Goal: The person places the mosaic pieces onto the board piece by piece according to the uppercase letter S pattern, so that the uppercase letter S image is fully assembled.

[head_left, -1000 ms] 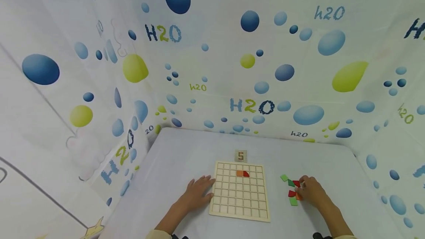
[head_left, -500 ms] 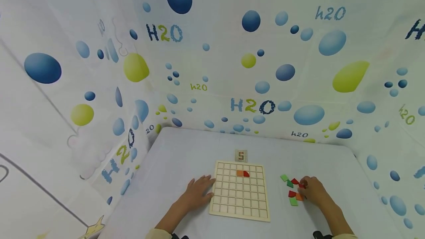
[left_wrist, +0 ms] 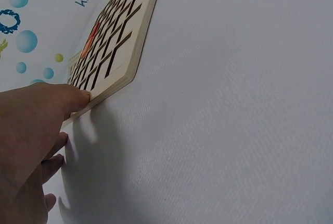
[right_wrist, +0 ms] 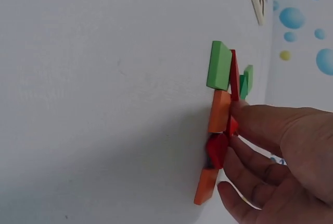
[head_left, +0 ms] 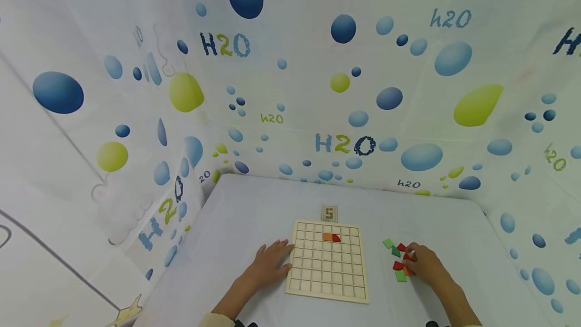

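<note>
My left hand (head_left: 270, 263) rests at the left edge of a wooden grid board (head_left: 326, 275), fingers relaxed. The left wrist view shows its thumb touching the board's edge. An orange square tile (head_left: 328, 236) and a red quarter-round tile (head_left: 336, 238) sit side by side in the board's second row. To the right of the board, my right hand (head_left: 424, 262) is over a small group of tiles. Its thumb and fingers pinch a red tile (right_wrist: 232, 126), partly hidden by them. Another red tile (right_wrist: 217, 150) and an orange tile (right_wrist: 206, 186) lie right by the fingertips.
A small pattern card (head_left: 329, 213) lies behind the board. Around the right hand are a light green tile (head_left: 388, 242), a dark green tile (head_left: 396, 251), a red tile (head_left: 401, 247) and another light green tile (head_left: 401, 276). A printed curtain (head_left: 299, 90) stands behind the white table (head_left: 254, 206).
The right hand has shifted among the tiles, first slightly right, then back left with the red tile at its fingertips. Nearby tiles moved a little. The left hand and board have stayed put.
</note>
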Demonstrator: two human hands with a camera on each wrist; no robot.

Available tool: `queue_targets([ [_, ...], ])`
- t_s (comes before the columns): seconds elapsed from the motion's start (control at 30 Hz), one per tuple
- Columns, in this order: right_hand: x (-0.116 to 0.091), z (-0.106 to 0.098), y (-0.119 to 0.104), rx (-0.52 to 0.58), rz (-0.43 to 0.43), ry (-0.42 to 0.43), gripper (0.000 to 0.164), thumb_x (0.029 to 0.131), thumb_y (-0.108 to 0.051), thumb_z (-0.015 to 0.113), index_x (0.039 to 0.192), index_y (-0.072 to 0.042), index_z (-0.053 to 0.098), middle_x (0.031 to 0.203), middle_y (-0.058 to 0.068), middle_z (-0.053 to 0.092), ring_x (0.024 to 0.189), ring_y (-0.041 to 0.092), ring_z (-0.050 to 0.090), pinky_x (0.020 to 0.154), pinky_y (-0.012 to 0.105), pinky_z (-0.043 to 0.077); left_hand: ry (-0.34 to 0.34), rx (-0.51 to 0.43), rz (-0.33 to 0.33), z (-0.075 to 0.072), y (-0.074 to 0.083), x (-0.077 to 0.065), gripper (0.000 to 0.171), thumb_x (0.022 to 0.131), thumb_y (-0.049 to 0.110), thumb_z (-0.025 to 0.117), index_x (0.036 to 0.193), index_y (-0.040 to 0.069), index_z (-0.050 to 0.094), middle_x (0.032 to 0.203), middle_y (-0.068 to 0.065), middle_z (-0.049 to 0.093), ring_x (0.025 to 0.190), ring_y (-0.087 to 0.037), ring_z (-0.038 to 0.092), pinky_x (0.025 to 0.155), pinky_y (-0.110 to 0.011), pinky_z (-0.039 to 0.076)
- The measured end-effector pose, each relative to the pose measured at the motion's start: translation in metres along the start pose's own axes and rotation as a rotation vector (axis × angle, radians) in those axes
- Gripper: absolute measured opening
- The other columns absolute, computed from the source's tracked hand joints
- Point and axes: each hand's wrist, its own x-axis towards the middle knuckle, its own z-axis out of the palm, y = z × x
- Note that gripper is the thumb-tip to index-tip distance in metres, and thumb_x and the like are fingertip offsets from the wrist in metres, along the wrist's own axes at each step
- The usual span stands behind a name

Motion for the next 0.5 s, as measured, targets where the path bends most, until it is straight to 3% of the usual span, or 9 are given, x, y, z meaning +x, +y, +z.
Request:
queue_targets([
  [0.2, -0.0033, -0.0036, -0.0008, 0.031, -0.03, -0.021, 0.023, 0.091, -0.002, 0.078, 0.11, 0.005, 0.066, 0.093, 0.009, 0.071, 0.088, 0.028, 0.067, 0.077, 0.045, 0.06, -0.003, -0.013, 0.001, 0.0009, -0.0008, -0.0002, 0.056, 0.104, 0.038, 0.065, 0.155, 0.018, 0.053, 0.162, -0.012, 0.049, 0.152, -0.039, 0.042, 0.122, -0.071, 0.027],
  [0.5, 0.0006, -0.0009, 0.0017, 0.029, -0.016, -0.009, 0.02, 0.094, -0.006, 0.077, 0.11, 0.0, 0.066, 0.09, 0.004, 0.065, 0.084, 0.02, 0.061, 0.073, 0.038, 0.056, 0.005, -0.027, 0.006, -0.0011, -0.0004, -0.0012, 0.055, 0.104, 0.035, 0.065, 0.154, 0.017, 0.053, 0.162, -0.014, 0.049, 0.151, -0.04, 0.043, 0.121, -0.073, 0.027],
])
